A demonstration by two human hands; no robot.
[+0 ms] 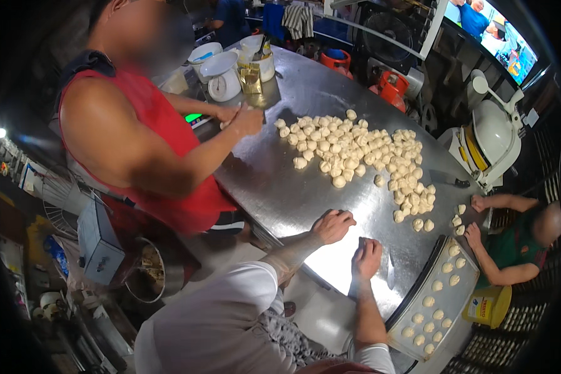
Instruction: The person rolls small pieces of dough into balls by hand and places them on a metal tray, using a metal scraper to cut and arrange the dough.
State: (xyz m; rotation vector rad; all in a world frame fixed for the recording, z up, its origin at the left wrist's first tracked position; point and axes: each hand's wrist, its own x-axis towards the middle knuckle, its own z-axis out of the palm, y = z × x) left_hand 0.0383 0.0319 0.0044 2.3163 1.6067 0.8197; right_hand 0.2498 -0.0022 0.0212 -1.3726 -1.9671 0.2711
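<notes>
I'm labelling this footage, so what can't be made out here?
All in the head view:
Left hand: palm, hidden by its own back.
Right hand: palm, hidden likewise.
Dough balls: some partly hidden behind others in the cluster.
Green display: readout, too small.

Bakery: dough balls [369,148], baking tray [460,293]

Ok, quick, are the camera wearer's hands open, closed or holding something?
Left hand: curled, palm down over the table; cannot tell if it holds anything.
Right hand: also curled; its palm is hidden, cannot tell.
</notes>
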